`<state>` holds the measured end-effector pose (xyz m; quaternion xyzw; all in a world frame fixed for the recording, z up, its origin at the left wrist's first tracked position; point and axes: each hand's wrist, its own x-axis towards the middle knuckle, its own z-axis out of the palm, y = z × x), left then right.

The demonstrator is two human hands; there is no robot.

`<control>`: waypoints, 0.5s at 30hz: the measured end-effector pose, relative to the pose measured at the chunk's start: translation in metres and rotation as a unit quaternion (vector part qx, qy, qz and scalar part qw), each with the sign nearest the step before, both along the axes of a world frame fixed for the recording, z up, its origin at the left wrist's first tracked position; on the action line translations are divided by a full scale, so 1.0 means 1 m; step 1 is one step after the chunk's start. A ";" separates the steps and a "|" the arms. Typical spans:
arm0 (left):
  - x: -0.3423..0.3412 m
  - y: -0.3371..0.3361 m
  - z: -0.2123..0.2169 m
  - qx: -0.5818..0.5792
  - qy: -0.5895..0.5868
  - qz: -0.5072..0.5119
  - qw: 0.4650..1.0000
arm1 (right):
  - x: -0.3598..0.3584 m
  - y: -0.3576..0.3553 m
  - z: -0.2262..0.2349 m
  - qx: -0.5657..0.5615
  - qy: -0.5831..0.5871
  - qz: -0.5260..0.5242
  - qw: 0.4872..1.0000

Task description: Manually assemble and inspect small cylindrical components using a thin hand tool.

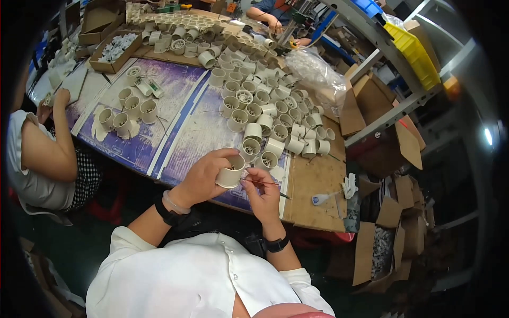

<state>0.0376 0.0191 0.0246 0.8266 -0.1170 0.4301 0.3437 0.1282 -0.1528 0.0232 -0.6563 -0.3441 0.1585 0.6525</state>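
Note:
My left hand [204, 177] is closed around an off-white, cup-shaped part [229, 179] with a flared rim, held tilted above the table's front edge. Close beside it, my right hand [263, 197] pinches a thin stick-like tool [263, 183], reddish along the shaft with a dark green end; it looks like a fine brush. The fingertips of my right hand almost meet the cup's side, and a small pale bit between them is too small to make out. Just beyond my hands stand similar cups [251, 147], several with small pieces inside.
A crowd of cups covers the table's middle and back. To the right, a small squeeze bottle [320, 199] and crumpled tissue [349, 185] lie on cardboard [313, 177]. A co-worker's arm [61, 143] is at the left. Open cartons [366, 254] and a metal rack [392, 119] stand right.

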 end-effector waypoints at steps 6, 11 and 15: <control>-0.005 -0.005 0.000 -0.062 0.033 0.009 0.997 | -0.004 0.002 0.002 -0.006 -0.048 0.012 0.999; 0.005 -0.011 -0.001 -0.266 0.165 -0.014 0.950 | 0.001 0.018 0.005 0.129 0.111 -0.035 0.985; 0.022 -0.015 -0.013 -0.376 0.147 -0.060 0.913 | 0.004 0.023 0.014 0.175 0.132 -0.071 0.973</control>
